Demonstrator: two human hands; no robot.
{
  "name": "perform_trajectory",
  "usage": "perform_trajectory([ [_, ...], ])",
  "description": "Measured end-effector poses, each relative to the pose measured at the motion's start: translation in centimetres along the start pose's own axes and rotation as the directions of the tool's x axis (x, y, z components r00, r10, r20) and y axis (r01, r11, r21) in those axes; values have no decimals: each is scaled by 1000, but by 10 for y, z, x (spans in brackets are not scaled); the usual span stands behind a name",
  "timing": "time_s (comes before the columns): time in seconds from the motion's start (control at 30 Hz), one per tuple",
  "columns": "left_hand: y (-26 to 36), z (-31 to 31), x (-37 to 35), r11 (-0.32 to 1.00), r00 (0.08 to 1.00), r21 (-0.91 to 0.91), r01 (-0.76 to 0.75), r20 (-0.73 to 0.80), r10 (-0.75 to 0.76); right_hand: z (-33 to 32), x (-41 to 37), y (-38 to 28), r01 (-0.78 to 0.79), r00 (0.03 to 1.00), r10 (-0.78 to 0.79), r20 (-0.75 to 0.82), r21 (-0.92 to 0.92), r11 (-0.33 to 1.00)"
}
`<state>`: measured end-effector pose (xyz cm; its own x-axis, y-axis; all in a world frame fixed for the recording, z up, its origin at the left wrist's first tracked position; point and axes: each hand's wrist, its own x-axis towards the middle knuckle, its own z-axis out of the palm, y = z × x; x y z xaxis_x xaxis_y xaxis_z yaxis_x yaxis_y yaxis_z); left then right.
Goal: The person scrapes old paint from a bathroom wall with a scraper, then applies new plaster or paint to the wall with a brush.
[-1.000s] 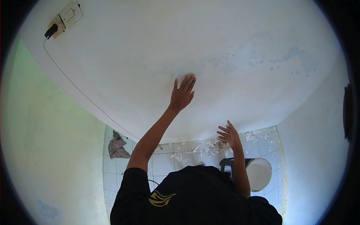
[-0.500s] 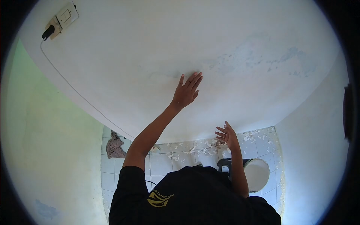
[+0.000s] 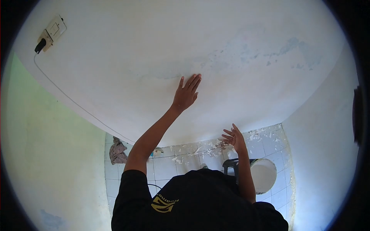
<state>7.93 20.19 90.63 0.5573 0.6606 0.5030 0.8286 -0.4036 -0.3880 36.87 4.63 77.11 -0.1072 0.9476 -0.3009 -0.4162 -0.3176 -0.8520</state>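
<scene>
The white painted wall stands upright, its lower edge meeting the floor. A band of grey-blue discoloured patches crosses the surface at mid-height. Toward the right, the band is darker, with irregular edges and small separate spots; toward the left, it fades to a faint, cloudy smear. The left hand, fingers extended, lies against the wall at the lower margin of the faint section. Below the band, the paint is pale and largely uniform.
</scene>
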Motion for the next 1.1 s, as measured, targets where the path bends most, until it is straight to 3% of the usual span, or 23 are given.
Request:
perform_trajectory([
  [0.23, 29, 17, -11, 998, 997, -33, -50, 62, 52, -29, 7, 21, -36, 998, 39, -49, 58, 998],
  [0.33, 39, 12, -11, 996, 997, -86, -13, 74, 19, -36, -1, 25, -59, 998, 62, -33, 91, 994],
  [0.47, 38, 16, -4, 997, 997, -22, 72, 26, -71, -46, -10, 16, -52, 999, 50, 21, 81, 995],
  [0.57, 47, 20, -6, 997, 996, -76, -28, 81, 34, -49, -6, 13, -36, 999, 36, -9, 87, 996],
  [0.7, 57, 13, 4, 995, 997, -98, -20, 73, 27, -54, -9, 26, -59, 998, 61, -26, 78, 995],
  [0.8, 56, 7, 18, 999, 1000, -53, 7, 14, -6, -55, -17, 33, -74, 997, 76, -17, 93, 993],
  [1.1, 63, -12, 23, 981, 985, 122, -151, 100, 139, -57, -41, 44, -40, 999, 39, 19, 56, 998],
])
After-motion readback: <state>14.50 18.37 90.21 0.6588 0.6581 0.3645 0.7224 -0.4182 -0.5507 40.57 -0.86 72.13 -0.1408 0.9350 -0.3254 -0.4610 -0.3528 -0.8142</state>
